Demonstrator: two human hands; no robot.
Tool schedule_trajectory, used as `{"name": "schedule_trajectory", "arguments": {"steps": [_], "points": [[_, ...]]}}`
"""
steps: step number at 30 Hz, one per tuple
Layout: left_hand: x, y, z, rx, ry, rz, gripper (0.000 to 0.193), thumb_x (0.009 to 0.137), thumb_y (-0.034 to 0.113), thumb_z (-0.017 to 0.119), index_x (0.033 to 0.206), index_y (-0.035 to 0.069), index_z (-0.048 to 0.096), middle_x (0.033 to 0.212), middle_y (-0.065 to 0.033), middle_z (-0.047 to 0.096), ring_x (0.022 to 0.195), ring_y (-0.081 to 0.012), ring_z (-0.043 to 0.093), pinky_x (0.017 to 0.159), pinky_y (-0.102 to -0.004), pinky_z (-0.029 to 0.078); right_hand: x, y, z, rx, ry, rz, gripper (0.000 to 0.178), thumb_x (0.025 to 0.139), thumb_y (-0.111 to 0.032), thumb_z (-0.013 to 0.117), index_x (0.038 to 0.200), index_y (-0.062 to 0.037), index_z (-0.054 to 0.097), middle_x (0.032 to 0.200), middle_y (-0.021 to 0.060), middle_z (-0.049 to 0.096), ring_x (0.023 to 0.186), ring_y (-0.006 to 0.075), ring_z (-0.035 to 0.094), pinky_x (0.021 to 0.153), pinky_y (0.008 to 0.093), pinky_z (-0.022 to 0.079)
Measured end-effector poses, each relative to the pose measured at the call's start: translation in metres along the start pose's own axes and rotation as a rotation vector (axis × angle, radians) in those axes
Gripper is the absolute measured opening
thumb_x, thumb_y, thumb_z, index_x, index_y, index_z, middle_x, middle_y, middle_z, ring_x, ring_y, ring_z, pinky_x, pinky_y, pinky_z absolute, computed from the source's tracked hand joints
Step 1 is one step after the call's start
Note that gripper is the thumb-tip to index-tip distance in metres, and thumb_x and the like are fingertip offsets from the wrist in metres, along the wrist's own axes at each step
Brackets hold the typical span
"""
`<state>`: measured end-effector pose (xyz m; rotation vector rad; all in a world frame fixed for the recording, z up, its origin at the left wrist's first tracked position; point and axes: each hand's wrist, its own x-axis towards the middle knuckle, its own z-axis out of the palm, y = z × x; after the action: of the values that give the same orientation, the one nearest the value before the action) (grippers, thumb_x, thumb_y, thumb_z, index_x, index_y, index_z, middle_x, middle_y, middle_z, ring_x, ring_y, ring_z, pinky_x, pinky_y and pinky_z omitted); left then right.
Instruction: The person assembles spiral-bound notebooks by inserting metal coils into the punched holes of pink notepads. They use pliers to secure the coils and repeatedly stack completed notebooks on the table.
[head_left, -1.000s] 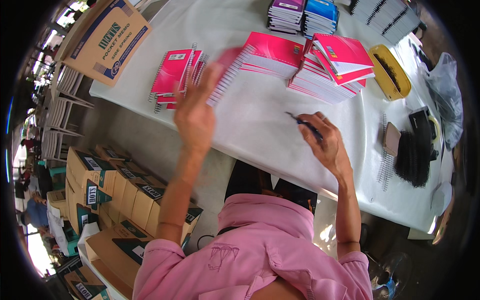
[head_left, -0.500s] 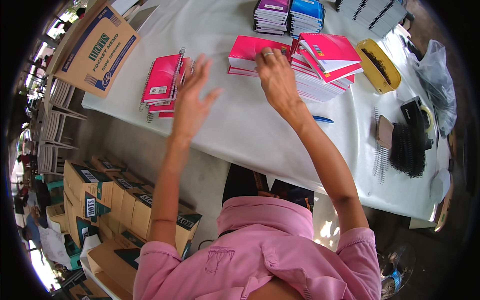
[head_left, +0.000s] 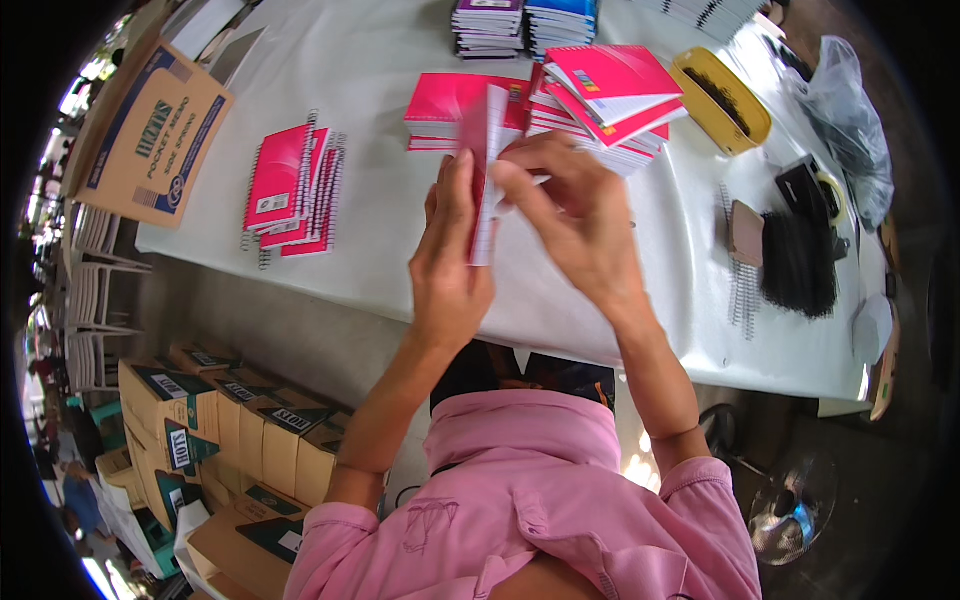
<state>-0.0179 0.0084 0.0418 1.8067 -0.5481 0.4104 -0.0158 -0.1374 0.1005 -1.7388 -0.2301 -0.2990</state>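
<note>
Landmark: the tall pink stack (head_left: 610, 75) on the white-covered table (head_left: 350, 60), its top 2 notebooks lying askew with covers tilted.
Pink notebook: raised nearly upright, thin edge toward the camera, on the person's side of the tall pink stack and to its left; its cover is blurred (head_left: 480, 190).
Left hand: nearly closed, fingers laid along the cover side, gripping the pink notebook from below (head_left: 452, 250).
Right hand: half curled, thumb and forefinger close together at the page side of the pink notebook; blur hides whether they pinch anything, so I cannot tell (head_left: 585, 215).
Low pink stack: just left of the tall pink stack, partly behind the pink notebook (head_left: 430, 98).
Coil-bound pile: pink notebooks with spirals along their edges, well left of the tall pink stack (head_left: 280, 185).
Purple and blue: 2 stacks side by side, purple stack (head_left: 487, 28) and blue stack (head_left: 562, 25), beyond the tall pink stack and left.
Yellow tray: just right of the tall pink stack, dark coils inside (head_left: 750, 142).
Black coil bundle: right of the tall pink stack and nearer the person (head_left: 798, 265), beside a brown block (head_left: 745, 232).
Carton: far left of the tall pink stack (head_left: 155, 130).
</note>
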Motion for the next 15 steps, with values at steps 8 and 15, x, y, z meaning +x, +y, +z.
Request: {"name": "schedule_trajectory", "arguments": {"steps": [8, 15], "points": [[0.006, -0.058, -0.037, -0.52, -0.771, -0.333, 0.074, 0.09, 0.038, 0.07, 0.147, -0.001, 0.043, 0.144, -0.0161, 0.053, 0.135, -0.0254, 0.047, 0.112, -0.0388, 0.036, -0.068, 0.073, -0.038, 0.296, -0.107, 0.276, 0.03, 0.087, -0.009, 0.076, 0.109, -0.0001, 0.058, 0.105, 0.0063, 0.063, 0.1, 0.0164, 0.058, 0.091, 0.0306, 0.046], [0.023, 0.017, -0.009, 0.575, -0.437, 0.321, 0.093, 0.079, 0.042, 0.076, 0.153, 0.004, 0.033, 0.157, -0.0167, 0.036, 0.141, -0.0368, 0.041, 0.116, -0.0515, 0.028, -0.087, 0.103, -0.019, 0.11, -0.022, 0.213, 0.025, 0.088, 0.0, 0.069, 0.109, 0.0013, 0.056, 0.096, 0.0104, 0.061, 0.086, 0.0189, 0.057, 0.076, 0.0328, 0.048]]}}
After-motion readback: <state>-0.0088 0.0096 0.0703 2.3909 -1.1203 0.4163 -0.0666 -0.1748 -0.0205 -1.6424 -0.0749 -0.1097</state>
